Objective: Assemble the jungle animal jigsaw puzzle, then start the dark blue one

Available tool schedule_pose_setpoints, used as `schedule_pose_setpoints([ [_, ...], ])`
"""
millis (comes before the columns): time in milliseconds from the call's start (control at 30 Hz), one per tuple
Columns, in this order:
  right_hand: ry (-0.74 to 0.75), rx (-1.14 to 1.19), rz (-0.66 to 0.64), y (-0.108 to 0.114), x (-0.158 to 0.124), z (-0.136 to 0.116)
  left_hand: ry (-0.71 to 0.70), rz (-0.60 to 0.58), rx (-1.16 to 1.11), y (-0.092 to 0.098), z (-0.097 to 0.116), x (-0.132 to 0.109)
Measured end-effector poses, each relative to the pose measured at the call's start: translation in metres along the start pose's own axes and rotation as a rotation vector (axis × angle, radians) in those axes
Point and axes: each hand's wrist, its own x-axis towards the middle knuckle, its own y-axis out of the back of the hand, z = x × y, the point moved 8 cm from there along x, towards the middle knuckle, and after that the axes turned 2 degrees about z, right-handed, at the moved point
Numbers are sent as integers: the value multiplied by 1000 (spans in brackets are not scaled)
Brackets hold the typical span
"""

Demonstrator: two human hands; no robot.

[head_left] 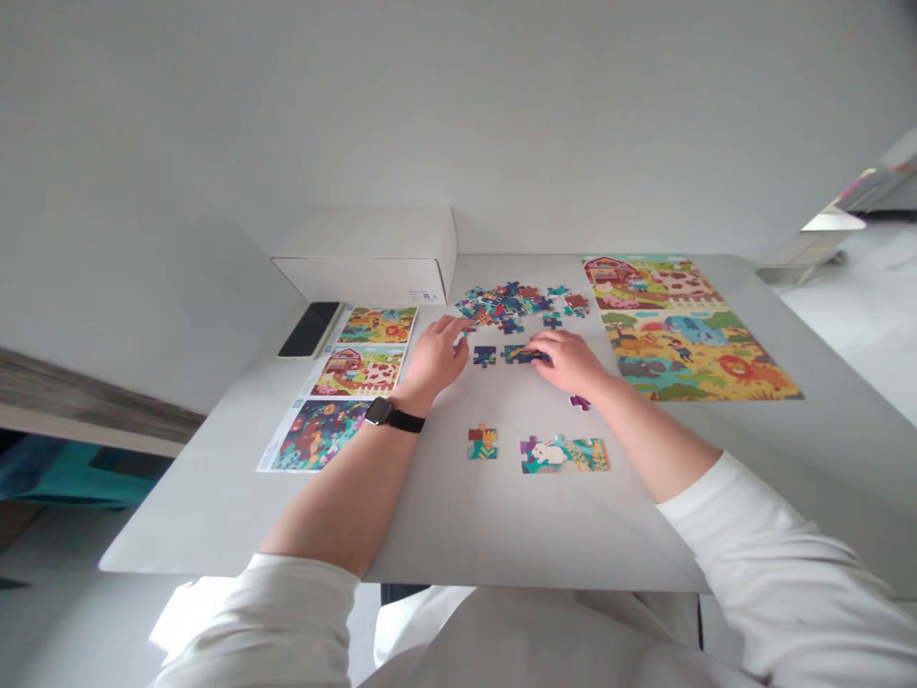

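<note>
My left hand is beside the near left edge of a heap of jigsaw pieces. Its fingers are stretched out and apart from the thumb, and a small piece shows partly beneath them. My right hand has its fingers on a dark blue joined strip of puzzle pieces, covering the strip's right end. Between the hands lies a single dark blue piece. A purple piece sits by my right wrist. Closer to me are a joined rabbit section and a brown-and-teal piece.
On the right lies an assembled farm-and-safari puzzle. Picture sheets line the left side, partly under my left forearm, beside a dark-screened phone. A white box stands at the back against the wall.
</note>
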Motion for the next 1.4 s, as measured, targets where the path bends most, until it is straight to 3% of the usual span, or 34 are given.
schedule_pose_setpoints([
  [67, 4, 21, 12, 3, 1, -1, 75, 30, 32, 3, -8, 0],
  [167, 2, 36, 16, 4, 2, 0, 145, -46, 119, -5, -17, -3],
  [300, -18, 33, 10, 1, 1, 2, 142, -153, 217, -17, -22, -5],
  [467, -44, 35, 5, 2, 2, 2, 125, -164, 221, -18, -23, -4],
  [667, -68, 29, -4, 7, 4, 1, 135, -138, 200, -16, -25, -4],
  [867, -118, -1, -31, 10, 4, 2, 82, -13, 107, -8, -20, 0],
  [1200, -119, -42, -135, 0, 1, 1, 38, 57, -10, -5, -14, -1],
  [1400, -200, 45, 23, 34, 8, 22, 54, 75, -51, -4, -10, -2],
])
